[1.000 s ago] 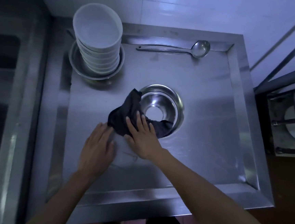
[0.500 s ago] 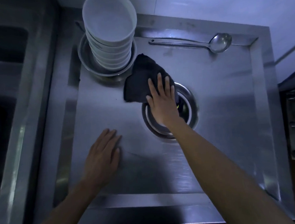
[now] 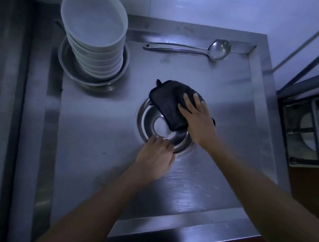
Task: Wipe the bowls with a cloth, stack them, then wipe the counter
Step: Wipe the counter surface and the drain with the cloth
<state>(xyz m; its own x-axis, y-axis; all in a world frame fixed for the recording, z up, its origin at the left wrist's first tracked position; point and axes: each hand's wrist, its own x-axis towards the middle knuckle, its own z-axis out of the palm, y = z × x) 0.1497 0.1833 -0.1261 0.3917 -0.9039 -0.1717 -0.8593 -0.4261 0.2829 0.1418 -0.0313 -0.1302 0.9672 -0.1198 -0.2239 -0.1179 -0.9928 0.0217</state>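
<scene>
A: Biggest first? The steel counter (image 3: 101, 126) is seen from above, with a raised rim around it.

B: Next, bowls?

A: A stack of white bowls (image 3: 97, 39) is set in a shallow metal dish (image 3: 69, 70) at the far left corner. A metal ring (image 3: 144, 112) is sunk into the counter's middle.

B: Cloth?

A: A dark cloth (image 3: 170, 104), folded, is laid over the far right part of the ring and onto the counter beside it. It is pressed flat by the right hand (image 3: 197, 121); the fingers are kept straight and slightly spread on top, nothing curled round it.

B: Left hand?

A: The left hand (image 3: 156, 156) is placed palm down at the near edge of the ring, fingertips touching its rim. The fingers are relaxed, nearly straight; nothing is gripped. Slight blur noted there.

B: Anything smaller?

A: A metal ladle (image 3: 187, 50) is laid along the far rim, bowl end to the right, well apart from the cloth.
</scene>
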